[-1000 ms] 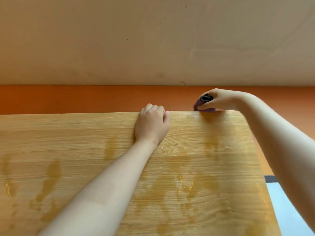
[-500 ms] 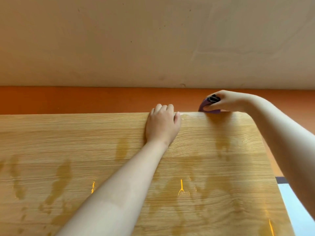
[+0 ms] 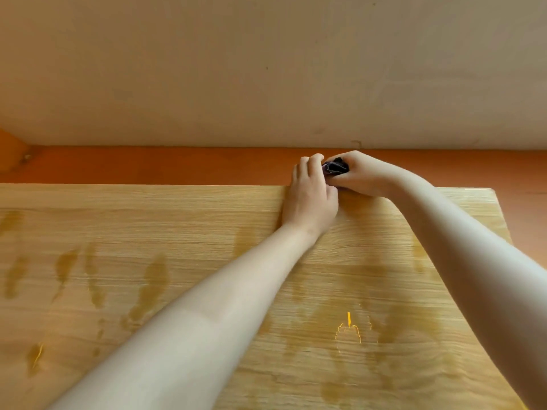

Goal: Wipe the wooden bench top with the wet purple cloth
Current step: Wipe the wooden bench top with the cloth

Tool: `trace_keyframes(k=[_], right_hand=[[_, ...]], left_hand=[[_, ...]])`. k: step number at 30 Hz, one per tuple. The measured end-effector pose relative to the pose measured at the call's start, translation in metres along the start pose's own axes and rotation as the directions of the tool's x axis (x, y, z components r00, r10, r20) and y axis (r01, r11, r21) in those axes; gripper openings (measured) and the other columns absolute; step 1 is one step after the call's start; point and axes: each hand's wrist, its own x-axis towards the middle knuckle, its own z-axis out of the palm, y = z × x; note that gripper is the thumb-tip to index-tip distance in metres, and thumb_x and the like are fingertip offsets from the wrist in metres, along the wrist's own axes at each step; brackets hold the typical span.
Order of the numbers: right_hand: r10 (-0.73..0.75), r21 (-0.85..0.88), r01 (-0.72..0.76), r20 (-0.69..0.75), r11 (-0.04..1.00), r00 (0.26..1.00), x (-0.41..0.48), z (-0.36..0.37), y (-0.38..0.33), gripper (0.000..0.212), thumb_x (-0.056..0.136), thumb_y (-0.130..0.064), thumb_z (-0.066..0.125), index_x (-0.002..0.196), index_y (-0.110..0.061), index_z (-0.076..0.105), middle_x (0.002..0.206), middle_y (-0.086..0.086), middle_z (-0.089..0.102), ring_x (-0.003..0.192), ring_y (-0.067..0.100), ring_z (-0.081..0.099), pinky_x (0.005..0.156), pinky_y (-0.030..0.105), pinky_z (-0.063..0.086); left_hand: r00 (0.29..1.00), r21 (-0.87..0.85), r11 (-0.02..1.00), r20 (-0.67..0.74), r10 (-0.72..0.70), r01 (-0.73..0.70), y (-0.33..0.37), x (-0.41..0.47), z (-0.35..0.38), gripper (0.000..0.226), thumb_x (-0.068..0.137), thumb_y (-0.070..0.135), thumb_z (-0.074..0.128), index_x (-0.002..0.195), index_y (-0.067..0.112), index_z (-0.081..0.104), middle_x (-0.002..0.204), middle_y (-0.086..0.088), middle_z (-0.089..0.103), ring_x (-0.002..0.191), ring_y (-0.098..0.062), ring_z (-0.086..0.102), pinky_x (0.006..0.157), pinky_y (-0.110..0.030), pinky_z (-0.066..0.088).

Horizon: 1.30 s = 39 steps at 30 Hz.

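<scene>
- Purple cloth (image 3: 335, 167): bunched into a small dark wad at the far edge of the tabletop (image 3: 177, 220), toward its right corner, caught between the two hands.
- Right hand (image 3: 359, 176): fingers and thumb curled round the wad, grasping it from the right; the heel of the hand lies at the tabletop's far edge.
- Left hand (image 3: 310, 199): back upward, lying over the far edge, with its bent fingers touching the cloth's left side. It cannot be told whether they pinch the cloth or only lie against it.
- Both bare forearms stretch across the tabletop and hide part of its middle and right side.
- The tabletop is pale wood grain with darker wet patches (image 3: 155, 279) scattered over its left, middle and near right parts, and a small bright yellow glint (image 3: 349, 319) in one patch near the right forearm.
- Past the far edge runs an orange band (image 3: 148, 165), and above it a plain beige wall (image 3: 266, 69) with a few faint marks.
</scene>
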Motion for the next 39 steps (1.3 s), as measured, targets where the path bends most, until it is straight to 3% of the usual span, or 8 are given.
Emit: trace_keyframes(k=[5, 9, 12, 15, 20, 25, 31, 39], right_hand=[[0.017, -0.021, -0.017, -0.002, 1.000, 1.000, 0.001, -0.002, 0.003, 0.012, 0.087, -0.031, 0.064, 0.098, -0.030, 0.067, 0.094, -0.010, 0.068, 0.088, 0.011, 0.062, 0.081, 0.031, 0.049], [0.082, -0.042, -0.082, -0.002, 0.996, 0.997, 0.003, -0.002, -0.002, 0.010, 0.089, -0.032, 0.062, 0.098, -0.032, 0.066, 0.093, -0.009, 0.068, 0.087, 0.012, 0.062, 0.077, 0.031, 0.049], [0.117, -0.047, -0.119, -0.041, 0.992, 0.992, -0.002, 0.005, -0.007, 0.006, 0.090, -0.034, 0.060, 0.088, -0.038, 0.064, 0.087, -0.011, 0.066, 0.079, 0.009, 0.061, 0.065, 0.024, 0.043], [0.144, -0.067, -0.148, -0.057, 0.987, 0.988, 0.008, 0.020, -0.027, 0.006, 0.090, -0.035, 0.060, 0.087, -0.038, 0.064, 0.087, -0.010, 0.066, 0.080, 0.011, 0.061, 0.066, 0.024, 0.044], [0.148, -0.078, -0.149, -0.020, 0.986, 0.989, 0.073, 0.081, -0.098, 0.022, 0.087, -0.041, 0.061, 0.098, -0.024, 0.067, 0.092, -0.002, 0.068, 0.086, 0.020, 0.063, 0.076, 0.034, 0.050], [0.134, -0.153, -0.132, 0.001, 0.979, 0.991, 0.119, 0.131, -0.158, 0.031, 0.087, -0.043, 0.058, 0.093, -0.014, 0.066, 0.085, 0.003, 0.069, 0.075, 0.019, 0.063, 0.068, 0.034, 0.052], [0.195, -0.136, -0.197, -0.025, 0.971, 0.980, 0.083, 0.095, -0.119, 0.010, 0.085, -0.039, 0.064, 0.092, -0.032, 0.067, 0.091, -0.009, 0.068, 0.086, 0.014, 0.062, 0.079, 0.032, 0.049], [0.373, -0.134, -0.391, -0.140, 0.911, 0.917, 0.003, 0.018, -0.050, 0.004, 0.086, -0.035, 0.065, 0.086, -0.039, 0.065, 0.094, -0.007, 0.068, 0.093, 0.019, 0.061, 0.082, 0.034, 0.046]], left_hand=[[0.974, 0.215, 0.957, 0.155, 0.163, -0.195, -0.041, 0.013, -0.058, 0.034, 0.091, 0.021, 0.050, 0.124, 0.012, 0.050, 0.122, -0.003, 0.055, 0.115, -0.020, 0.048, 0.097, -0.032, 0.037], [0.963, 0.352, 0.928, 0.268, 0.025, -0.121, -0.119, 0.014, -0.127, 0.027, 0.094, 0.037, 0.049, 0.111, 0.018, 0.057, 0.114, 0.002, 0.061, 0.108, -0.019, 0.054, 0.089, -0.035, 0.045], [0.962, 0.394, 0.919, 0.252, -0.103, -0.005, -0.165, 0.007, -0.151, 0.046, 0.086, 0.066, 0.039, 0.089, 0.024, 0.059, 0.088, 0.008, 0.065, 0.085, -0.016, 0.059, 0.066, -0.031, 0.044], [0.989, 0.444, 0.893, 0.147, 0.010, -0.075, -0.178, 0.003, -0.148, 0.062, 0.077, 0.077, 0.026, 0.074, 0.024, 0.057, 0.067, 0.009, 0.059, 0.066, -0.014, 0.055, 0.051, -0.026, 0.031], [0.988, 0.419, 0.900, 0.139, 0.069, -0.122, -0.181, 0.009, -0.147, 0.049, 0.086, 0.067, 0.041, 0.077, 0.022, 0.059, 0.073, 0.006, 0.061, 0.071, -0.018, 0.058, 0.053, -0.029, 0.029], [0.997, 0.414, 0.908, 0.058, 0.043, -0.063, -0.191, 0.009, -0.145, 0.062, 0.077, 0.075, 0.044, 0.088, 0.019, 0.067, 0.088, -0.003, 0.068, 0.084, -0.024, 0.063, 0.064, -0.028, 0.036], [0.991, 0.382, 0.915, 0.094, 0.099, -0.127, -0.184, 0.008, -0.140, 0.058, 0.084, 0.073, 0.038, 0.086, 0.020, 0.061, 0.085, 0.004, 0.064, 0.076, -0.015, 0.055, 0.069, -0.028, 0.031], [0.993, 0.357, 0.929, 0.098, 0.069, -0.100, -0.184, 0.007, -0.139, 0.057, 0.084, 0.071, 0.039, 0.081, 0.019, 0.062, 0.077, 0.006, 0.062, 0.072, -0.016, 0.055, 0.069, -0.029, 0.031]])
